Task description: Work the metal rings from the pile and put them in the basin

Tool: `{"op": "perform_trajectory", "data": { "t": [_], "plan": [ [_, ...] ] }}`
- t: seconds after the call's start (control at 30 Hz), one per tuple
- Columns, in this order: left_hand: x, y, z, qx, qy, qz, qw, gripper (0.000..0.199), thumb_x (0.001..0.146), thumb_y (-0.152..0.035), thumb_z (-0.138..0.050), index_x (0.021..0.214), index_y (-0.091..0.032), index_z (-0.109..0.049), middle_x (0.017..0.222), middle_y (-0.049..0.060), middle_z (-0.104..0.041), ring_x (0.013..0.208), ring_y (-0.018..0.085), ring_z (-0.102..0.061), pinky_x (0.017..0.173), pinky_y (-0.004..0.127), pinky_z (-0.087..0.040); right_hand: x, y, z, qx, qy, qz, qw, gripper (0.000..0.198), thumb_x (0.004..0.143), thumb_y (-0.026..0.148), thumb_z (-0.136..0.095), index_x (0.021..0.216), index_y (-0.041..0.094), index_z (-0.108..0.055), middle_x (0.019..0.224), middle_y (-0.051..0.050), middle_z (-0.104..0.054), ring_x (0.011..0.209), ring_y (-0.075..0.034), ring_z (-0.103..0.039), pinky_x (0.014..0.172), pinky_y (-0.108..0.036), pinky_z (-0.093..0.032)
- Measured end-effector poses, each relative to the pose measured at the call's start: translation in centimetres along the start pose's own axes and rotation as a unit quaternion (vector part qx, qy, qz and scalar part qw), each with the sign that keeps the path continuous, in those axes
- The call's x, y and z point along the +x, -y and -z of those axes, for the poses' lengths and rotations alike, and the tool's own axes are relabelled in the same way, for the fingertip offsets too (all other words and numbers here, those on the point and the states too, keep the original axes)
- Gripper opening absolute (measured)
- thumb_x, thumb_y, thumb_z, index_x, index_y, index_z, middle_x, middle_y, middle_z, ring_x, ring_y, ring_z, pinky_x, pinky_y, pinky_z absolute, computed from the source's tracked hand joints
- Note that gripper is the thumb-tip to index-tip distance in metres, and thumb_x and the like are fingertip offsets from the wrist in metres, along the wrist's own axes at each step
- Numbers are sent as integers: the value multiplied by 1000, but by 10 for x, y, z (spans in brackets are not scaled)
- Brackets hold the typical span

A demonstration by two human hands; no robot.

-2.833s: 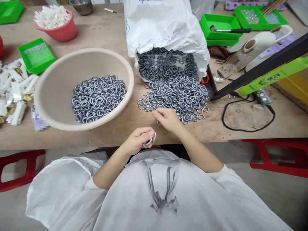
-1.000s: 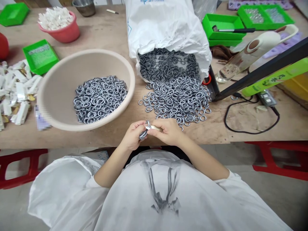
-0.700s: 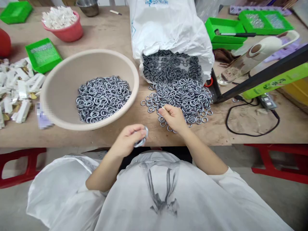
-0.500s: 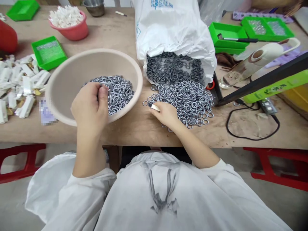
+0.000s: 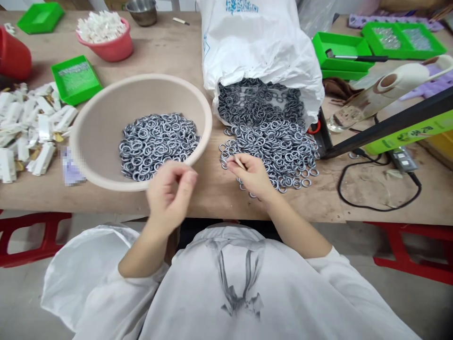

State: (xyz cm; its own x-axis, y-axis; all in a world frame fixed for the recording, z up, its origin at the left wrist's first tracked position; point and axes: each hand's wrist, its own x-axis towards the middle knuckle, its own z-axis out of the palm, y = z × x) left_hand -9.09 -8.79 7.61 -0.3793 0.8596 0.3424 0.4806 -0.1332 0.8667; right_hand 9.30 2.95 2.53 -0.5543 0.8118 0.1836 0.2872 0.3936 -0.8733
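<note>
Drawn back since half a second ago, when it was over the contents of the beige basin (image 5: 99, 125), the left hand (image 5: 169, 193) now overlaps the basin's near right rim in view. Its fingers are loosely curled with the thumb alongside (somewhat blurred, so I cannot tell whether anything sits inside them). To the right of the basin, the right hand (image 5: 254, 175) has stayed near the front left edge of the spilled rings (image 5: 283, 146), pinching a slim pale tool (image 5: 240, 163) between thumb and fingers. These grey rings lie in a heap on the table (image 5: 215, 203), right of the basin, and reach back into the mouth of a white bag (image 5: 262, 47) lying behind and to the basin's right. More grey rings (image 5: 159, 144) are piled inside the basin, towards its right side. Left of the basin are scattered white pieces (image 5: 38, 125), with a green tray (image 5: 76, 80) just beside its back left rim and a pink bowl (image 5: 115, 49) of white bits farther behind. Well to the basin's right, a clear bottle (image 5: 371, 97) leans behind a black bar (image 5: 389, 120), and a black cord (image 5: 368, 207) loops on the wood.
</note>
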Motion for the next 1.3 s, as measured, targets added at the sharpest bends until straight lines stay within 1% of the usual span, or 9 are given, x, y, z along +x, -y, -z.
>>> {"op": "perform_trajectory", "data": {
  "t": [0.1, 0.23, 0.33, 0.43, 0.5, 0.6, 0.87, 1.1, 1.3],
  "plan": [
    [-20, 4, -44, -186, 151, 134, 962, 42, 94, -55, -47, 92, -18, -67, 81, 5, -66, 69, 14, -58, 62, 27, -45, -32, 6, 5, 120, -72, 47, 989, 24, 90, 42, -62, 87, 20, -69, 71, 0, -61, 65, -14, -54, 64, -28, -42],
    [-24, 8, -81, -318, 177, 223, 904, 45, 86, -61, -56, 80, -17, -61, 68, 0, -57, 57, 10, -50, 50, 22, -40, -53, 9, 4, 83, -85, 109, 987, 19, 87, 39, -67, 80, 22, -69, 66, 1, -61, 65, -14, -54, 65, -29, -44],
    [-21, 4, -86, -333, 192, 234, 893, 44, 82, -57, -65, 69, -17, -55, 60, -3, -50, 52, 8, -44, 50, 20, -37, -55, 6, 9, 84, -97, 85, 988, 23, 84, 44, -69, 92, 22, -68, 78, -1, -65, 70, -15, -57, 67, -30, -46],
    [-20, -1, -84, -346, 239, 251, 872, 47, 75, -59, -72, 68, -15, -56, 59, -2, -52, 51, 7, -43, 48, 20, -36, -52, 6, 17, 108, -44, 93, 989, 39, 83, 53, -68, 107, 23, -68, 89, -3, -67, 78, -17, -60, 72, -31, -48],
    [-20, -2, -83, -367, 249, 284, 850, 51, 69, -63, -75, 70, -15, -58, 58, -3, -51, 48, 6, -41, 46, 20, -33, -50, 7, 19, 113, -19, 119, 986, 38, 83, 54, -69, 103, 22, -71, 86, -2, -67, 77, -16, -60, 73, -31, -47],
    [-24, -2, -86, -395, 243, 337, 820, 58, 63, -69, -75, 68, -15, -56, 53, -5, -45, 45, 5, -37, 43, 20, -29, -49, 9, 16, 115, -47, 129, 984, 36, 79, 54, -73, 95, 22, -72, 80, -1, -66, 73, -15, -57, 71, -30, -46],
    [-31, -3, -93, -388, 167, 307, 853, 54, 76, -63, -68, 60, -17, -45, 50, -6, -36, 43, 5, -30, 41, 18, -24, -49, 9, 15, 155, -58, 23, 986, 42, 89, 59, -58, 80, 19, -65, 70, 1, -58, 65, -13, -51, 64, -28, -39],
    [-30, -1, -93, -369, 105, 304, 872, 53, 74, -64, -69, 62, -18, -46, 51, -6, -36, 44, 6, -31, 41, 19, -27, -61, 20, 17, -71, 10, 102, 992, 49, 98, 57, -38, 70, 19, -53, 66, 0, -47, 63, -13, -43, 60, -28, -30],
    [-33, 1, -93, -363, 93, 294, 880, 51, 75, -63, -69, 62, -18, -49, 51, -5, -37, 45, 6, -32, 42, 20, -28, -59, 21, 15, -123, 14, 118, 985, 49, 98, 55, -39, 65, 20, -47, 62, 1, -44, 58, -12, -39, 57, -27, -26]
  ]
}}
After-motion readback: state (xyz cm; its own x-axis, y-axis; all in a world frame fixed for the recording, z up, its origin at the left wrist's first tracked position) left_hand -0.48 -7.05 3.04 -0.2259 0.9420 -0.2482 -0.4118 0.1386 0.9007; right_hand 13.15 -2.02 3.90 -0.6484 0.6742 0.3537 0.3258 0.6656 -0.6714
